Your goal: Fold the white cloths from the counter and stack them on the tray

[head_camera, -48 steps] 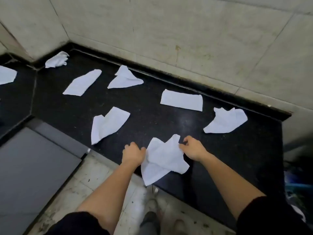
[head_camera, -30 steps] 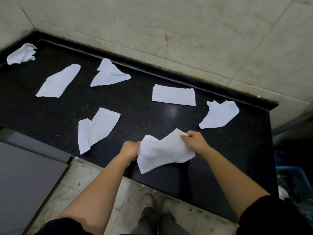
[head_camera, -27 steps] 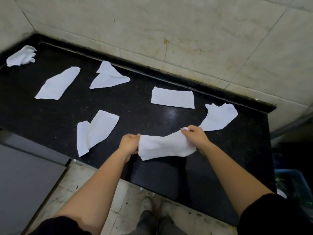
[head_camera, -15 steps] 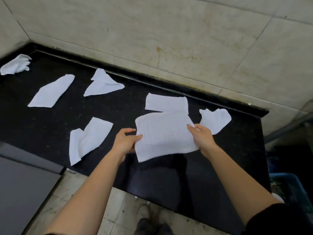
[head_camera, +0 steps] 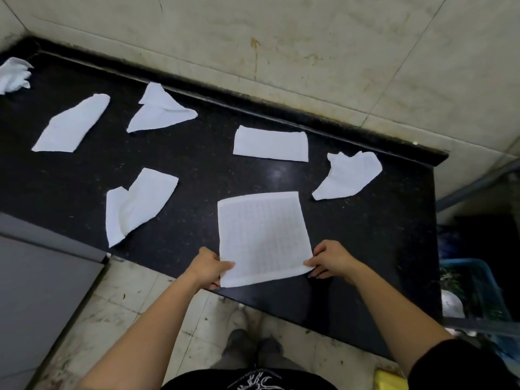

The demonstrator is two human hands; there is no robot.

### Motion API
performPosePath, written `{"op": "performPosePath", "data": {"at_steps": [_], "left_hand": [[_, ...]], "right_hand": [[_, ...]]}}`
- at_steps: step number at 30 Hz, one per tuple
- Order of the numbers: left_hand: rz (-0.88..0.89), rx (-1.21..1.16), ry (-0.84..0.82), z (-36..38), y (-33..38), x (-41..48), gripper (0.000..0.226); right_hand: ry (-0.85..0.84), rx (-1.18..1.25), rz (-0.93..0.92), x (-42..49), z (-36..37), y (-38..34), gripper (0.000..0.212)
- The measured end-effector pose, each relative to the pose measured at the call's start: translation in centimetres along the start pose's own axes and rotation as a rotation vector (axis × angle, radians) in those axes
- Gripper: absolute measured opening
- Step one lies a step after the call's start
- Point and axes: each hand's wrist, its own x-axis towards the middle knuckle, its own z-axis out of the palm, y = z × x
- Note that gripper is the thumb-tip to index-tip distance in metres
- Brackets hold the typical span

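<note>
A white cloth [head_camera: 263,235] lies spread flat as a square on the black counter [head_camera: 197,170], its near edge at the counter's front. My left hand [head_camera: 209,267] pinches its near left corner and my right hand [head_camera: 330,260] pinches its near right corner. Several other white cloths lie on the counter: a crumpled one [head_camera: 135,204] to the left, a folded strip [head_camera: 270,143] behind, a crumpled one [head_camera: 349,175] at the right, and more at the far left [head_camera: 71,123]. No tray is in view.
A tiled wall [head_camera: 281,52] runs behind the counter. A grey panel [head_camera: 36,291] sits lower at the left. A blue basket [head_camera: 472,291] stands past the counter's right end. Below are a tiled floor and my shoes [head_camera: 253,347].
I lifted the crumpled cloth, pulled it out between both hands, and laid it down flat on the counter. Both hands have come down to its near corners.
</note>
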Motion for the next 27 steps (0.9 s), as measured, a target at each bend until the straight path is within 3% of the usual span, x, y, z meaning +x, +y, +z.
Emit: {"op": "performPosePath", "data": {"at_steps": [6,9,12,15,19,22,27], "left_hand": [[0.109,-0.071,0.119,0.8,-0.9,-1.0,0.035],[0.101,-0.249,0.031,0.9,-1.0,-1.7,0.016],[0.061,-0.368,-0.031,0.4,-0.8,-2.1,0.019],[0.092,-0.337,-0.07,-0.4,-0.6,-2.0,0.028],[0.165,-0.261,-0.101,-1.2,-0.6,-1.4,0.017],[0.192,-0.299,-0.032,-1.2,-0.4,-0.9,0.012],[0.293,-0.244,0.156,-1.9,0.3,0.3,0.016]], "right_hand": [[0.059,0.076,-0.129,0.0,-0.2,1.6,0.024],[-0.012,0.066,-0.155,-0.5,-0.6,2.0,0.006],[-0.016,0.117,-0.12,-0.5,-1.2,1.8,0.014],[-0.034,0.227,-0.103,-0.4,-2.0,1.1,0.021],[-0.091,0.091,-0.18,0.0,-2.6,0.4,0.021],[-0.069,0.023,-0.216,0.5,-2.7,-0.2,0.015],[0.132,0.051,-0.32,2.2,-3.4,-1.7,0.011]]}}
